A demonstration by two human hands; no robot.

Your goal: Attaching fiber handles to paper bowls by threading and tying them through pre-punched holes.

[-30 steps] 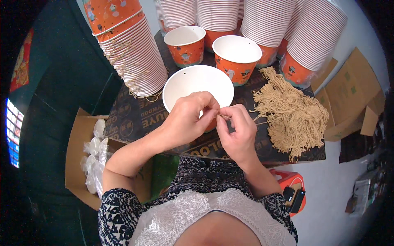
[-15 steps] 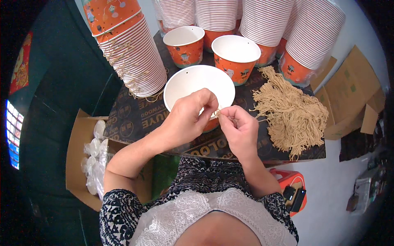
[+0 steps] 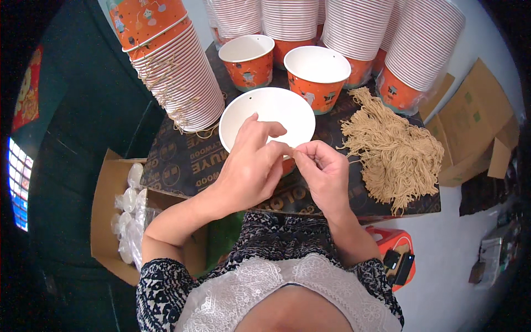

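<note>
A white-lined paper bucket (image 3: 271, 108) with an orange outside stands before me, a small dark hole near its far rim. At its near rim, my left hand (image 3: 251, 169) and my right hand (image 3: 322, 174) meet fingertip to fingertip. My right thumb and forefinger pinch a thin tan cord, only a bit of which shows. The left fingers are bent over the bucket's opening, their tips closed at the same cord. To the right of my right hand lies a loose heap of tan cords (image 3: 395, 155), with one strand reaching toward that hand.
Two more orange buckets (image 3: 249, 66) (image 3: 318, 77) stand behind. Tall nested bucket stacks (image 3: 420, 44) line the back. At the left leans a stack with cords attached (image 3: 177, 72). An open carton (image 3: 105, 221) holds plastic-wrapped things; an orange stool (image 3: 401, 276) carries a phone.
My left hand has turned and its fingers have opened out over the bucket, moving from an upright pinch to a lower, flatter pose. The right hand stays nearly in place at the rim.
</note>
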